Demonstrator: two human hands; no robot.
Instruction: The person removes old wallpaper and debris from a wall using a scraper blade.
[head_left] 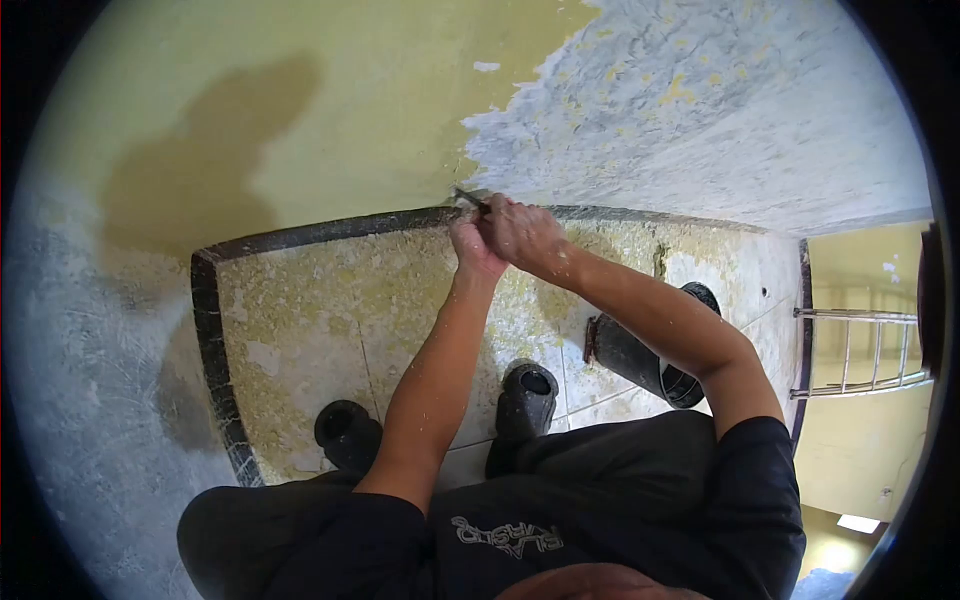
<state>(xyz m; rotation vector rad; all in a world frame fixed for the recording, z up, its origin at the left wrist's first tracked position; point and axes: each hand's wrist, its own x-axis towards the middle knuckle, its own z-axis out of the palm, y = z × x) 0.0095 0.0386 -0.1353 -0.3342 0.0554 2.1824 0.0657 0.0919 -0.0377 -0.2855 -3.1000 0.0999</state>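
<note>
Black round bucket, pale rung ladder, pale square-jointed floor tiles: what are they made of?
Black round bucket: probably plastic; dark, smooth-looking wall.
Pale rung ladder: likely metal, from slim, light rails; painted wood possible.
Pale floor tiles: likely glazed ceramic; flat, straight joints, though debris hides much of the finish.

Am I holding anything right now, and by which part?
What looks like a scraper, gripped by your left hand and right hand at the end away from the wall; that end is mostly hidden.

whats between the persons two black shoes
In the head view, the left forearm crosses above the gap between the left shoe and the right shoe, with tiled floor visible beyond it.
</note>
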